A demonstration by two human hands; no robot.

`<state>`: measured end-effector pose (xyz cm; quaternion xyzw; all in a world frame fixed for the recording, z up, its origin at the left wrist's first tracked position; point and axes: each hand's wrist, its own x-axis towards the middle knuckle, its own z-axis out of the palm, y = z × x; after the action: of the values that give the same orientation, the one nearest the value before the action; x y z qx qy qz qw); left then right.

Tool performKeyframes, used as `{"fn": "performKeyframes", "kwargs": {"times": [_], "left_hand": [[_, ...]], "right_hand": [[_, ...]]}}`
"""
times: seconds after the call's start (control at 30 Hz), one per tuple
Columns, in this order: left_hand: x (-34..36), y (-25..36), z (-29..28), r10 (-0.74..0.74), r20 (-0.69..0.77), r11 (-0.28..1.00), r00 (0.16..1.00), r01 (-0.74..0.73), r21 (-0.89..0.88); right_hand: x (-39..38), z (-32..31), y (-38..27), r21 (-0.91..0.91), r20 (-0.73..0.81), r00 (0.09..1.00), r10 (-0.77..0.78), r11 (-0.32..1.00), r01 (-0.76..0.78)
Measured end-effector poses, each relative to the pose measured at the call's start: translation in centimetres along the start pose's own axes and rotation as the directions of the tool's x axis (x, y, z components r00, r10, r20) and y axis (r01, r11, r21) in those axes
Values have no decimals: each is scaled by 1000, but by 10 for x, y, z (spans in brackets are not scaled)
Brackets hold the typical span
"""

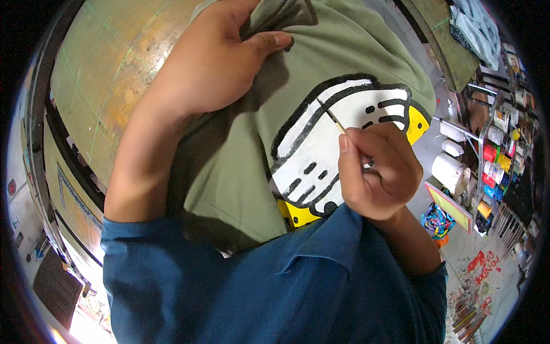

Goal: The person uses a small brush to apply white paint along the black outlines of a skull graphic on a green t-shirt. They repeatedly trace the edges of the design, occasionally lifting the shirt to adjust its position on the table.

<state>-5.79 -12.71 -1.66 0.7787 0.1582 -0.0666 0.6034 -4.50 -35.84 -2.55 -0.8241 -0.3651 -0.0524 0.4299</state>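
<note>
Right grip point(381, 172) pinched slim brush point(335, 120) between thumb and fingers, dark tip at inner black line of white painted figure point(312, 143). Left grip point(220, 63) lay at green cloth point(240, 163), thumb on top beside bunched fold; my other fingers hidden, so couldn't tell whether pressed together. Cloth spread directly in front of my blue shirt point(229, 292), yellow patches point(413, 133) at figure's edges. Worn tabletop point(97, 74) to cloth's left; paint containers point(494, 171) well apart, to right.
</note>
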Motion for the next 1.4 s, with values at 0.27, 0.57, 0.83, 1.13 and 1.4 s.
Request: {"fn": "performKeyframes", "kwargs": {"times": [0.27,0.57,0.83,1.13,1.4], "left_hand": [[2,0,3,-31,-44,999,999,30,-30],[1,3,3,-64,-34,997,997,63,-47],[1,2,5,-69,-37,993,997,66,-96],[2,-3,3,-33,-17,993,999,31,-112],[1,0,3,-57,-42,993,997,53,-105]], "right_hand": [[1,2,5,-3,3,1000,-7,1000,7],[3,0,7,47,32,999,-17,999,15],[2,-1,8,39,40,999,-29,999,28],[2,-1,7,33,51,998,-20,999,19],[4,-2,5,54,51,999,-7,999,4]]}}
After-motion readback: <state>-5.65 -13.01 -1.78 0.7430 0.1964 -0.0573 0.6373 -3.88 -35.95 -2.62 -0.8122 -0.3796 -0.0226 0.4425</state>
